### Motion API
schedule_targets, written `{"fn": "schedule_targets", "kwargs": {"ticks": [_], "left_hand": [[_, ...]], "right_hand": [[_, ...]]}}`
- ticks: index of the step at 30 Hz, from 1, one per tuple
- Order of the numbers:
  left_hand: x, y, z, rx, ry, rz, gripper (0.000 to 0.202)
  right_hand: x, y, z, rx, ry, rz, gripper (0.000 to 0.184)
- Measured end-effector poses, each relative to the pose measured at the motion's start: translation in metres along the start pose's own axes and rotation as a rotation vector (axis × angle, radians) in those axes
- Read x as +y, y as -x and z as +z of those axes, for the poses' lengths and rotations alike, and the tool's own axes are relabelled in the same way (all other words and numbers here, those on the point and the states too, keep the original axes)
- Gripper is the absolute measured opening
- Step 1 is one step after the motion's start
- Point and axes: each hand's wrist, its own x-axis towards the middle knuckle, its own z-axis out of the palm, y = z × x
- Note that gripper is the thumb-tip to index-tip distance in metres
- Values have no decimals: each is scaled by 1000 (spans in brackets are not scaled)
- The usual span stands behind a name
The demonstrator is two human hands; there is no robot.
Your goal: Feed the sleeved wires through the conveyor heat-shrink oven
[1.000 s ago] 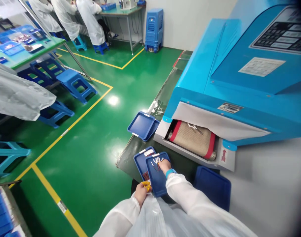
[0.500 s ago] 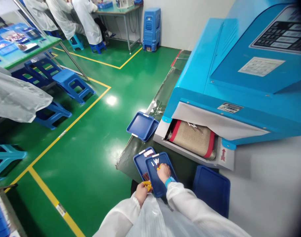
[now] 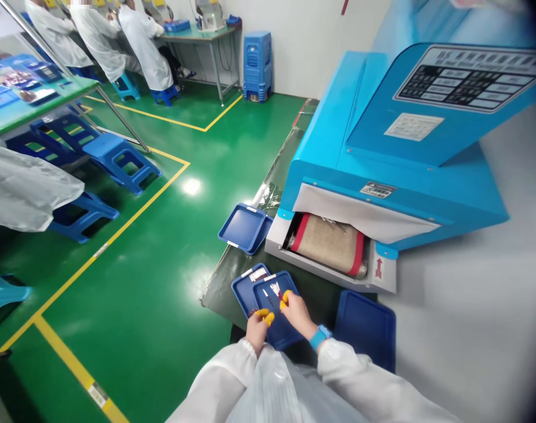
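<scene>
My right hand (image 3: 299, 312), with yellow finger cots and a blue wristband (image 3: 320, 336), pinches a small bunch of white-tipped, dark red wires (image 3: 275, 289) above the front blue tray (image 3: 283, 338). One similar loose wire (image 3: 268, 295) lies in that tray, left of the bunch. My left hand (image 3: 258, 329), also in yellow finger cots, is over the tray's left side with its fingers pressed together. Whatever may be between them is too small to tell. Partly under the front tray is another blue tray (image 3: 238, 286), holding a row of white-tipped wires (image 3: 259, 274).
A blue conveyor machine (image 3: 329, 158) stands ahead, with wires (image 3: 333, 224) on its mesh belt (image 3: 329, 245). Stacked trays (image 3: 241, 227) sit to its left, another blue tray (image 3: 367, 332) to my right. Blue stools (image 3: 118, 155) and seated people in white coats (image 3: 144, 50) are at left.
My right hand has drawn back slightly, lifting the wire bunch. My left hand has moved up over the front tray's edge. The view has shifted a little.
</scene>
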Motion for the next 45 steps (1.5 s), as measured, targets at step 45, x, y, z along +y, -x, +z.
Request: {"fn": "schedule_targets", "kwargs": {"ticks": [45], "left_hand": [[60, 76, 50, -253, 148, 316, 43]], "right_hand": [[-22, 100, -77, -61, -1319, 219, 24]]}}
